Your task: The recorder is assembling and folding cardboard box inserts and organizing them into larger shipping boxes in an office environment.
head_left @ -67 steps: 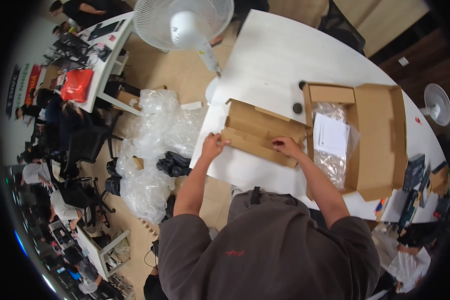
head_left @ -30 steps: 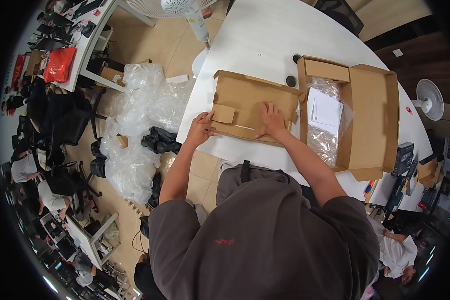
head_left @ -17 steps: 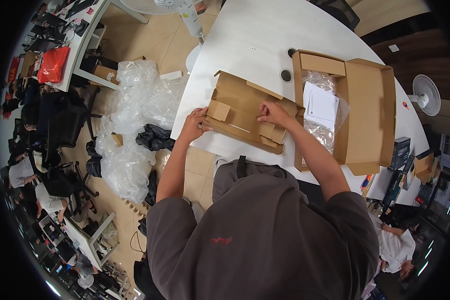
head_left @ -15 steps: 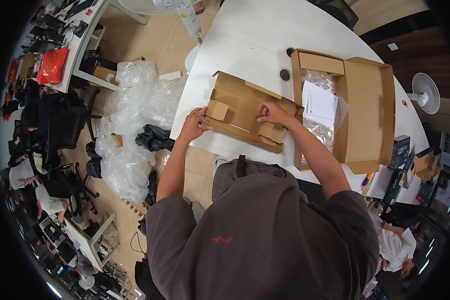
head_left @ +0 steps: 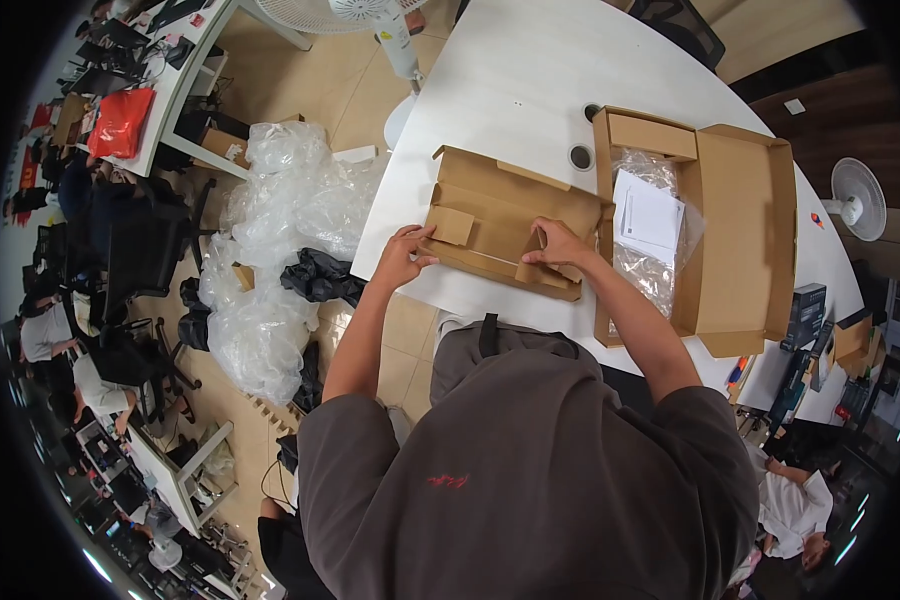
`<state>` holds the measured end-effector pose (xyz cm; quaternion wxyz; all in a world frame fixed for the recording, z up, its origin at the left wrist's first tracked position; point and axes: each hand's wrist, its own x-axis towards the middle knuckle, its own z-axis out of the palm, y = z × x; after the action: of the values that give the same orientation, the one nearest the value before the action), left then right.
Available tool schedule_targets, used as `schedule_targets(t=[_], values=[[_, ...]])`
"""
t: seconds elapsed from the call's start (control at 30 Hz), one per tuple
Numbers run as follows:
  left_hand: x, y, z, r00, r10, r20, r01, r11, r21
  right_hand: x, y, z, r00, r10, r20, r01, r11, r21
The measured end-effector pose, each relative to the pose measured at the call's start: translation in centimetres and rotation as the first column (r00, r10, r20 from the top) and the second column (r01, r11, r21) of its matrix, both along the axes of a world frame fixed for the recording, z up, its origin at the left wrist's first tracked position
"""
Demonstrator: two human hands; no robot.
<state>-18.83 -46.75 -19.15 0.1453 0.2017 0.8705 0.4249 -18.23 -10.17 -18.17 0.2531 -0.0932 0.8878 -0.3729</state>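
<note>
Both hands [head_left: 402, 258] [head_left: 555, 245] apart, fingers pressing flat brown corrugated cardboard insert [head_left: 505, 220]; matte, creased flaps.

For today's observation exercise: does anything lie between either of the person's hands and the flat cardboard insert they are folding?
Nothing visible does. The left hand rests directly on the near left edge of the cardboard insert, and the right hand presses on its near right flap. The open box stands to its right.

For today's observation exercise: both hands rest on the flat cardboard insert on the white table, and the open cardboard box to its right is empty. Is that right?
Not quite. The head view shows the open cardboard box is not empty: it holds a clear plastic bag with a white sheet on it. The left hand and right hand do rest on the cardboard insert on the white table.
</note>
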Motion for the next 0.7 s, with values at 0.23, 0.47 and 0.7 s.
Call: schedule_targets(t=[0.23,0.47,0.7], values=[[0.0,-1.2,-1.5,0.997,0.061,-0.048,-0.059,0.998,0.029,-0.8,-1.2,1.8,0.999,0.011,-0.043,-0.007,0.997,0.083],[0.5,2.0,-5.2,0.986,0.102,-0.13,-0.084,0.987,0.139,1.0,1.3,1.6,0.983,-0.108,-0.151,0.111,0.994,0.009],[3.5,4.9,0.0,0.91,0.41,-0.058,-0.411,0.911,-0.017,1.9,-0.3,2.0,0.972,-0.06,-0.226,0.041,0.995,-0.086]])
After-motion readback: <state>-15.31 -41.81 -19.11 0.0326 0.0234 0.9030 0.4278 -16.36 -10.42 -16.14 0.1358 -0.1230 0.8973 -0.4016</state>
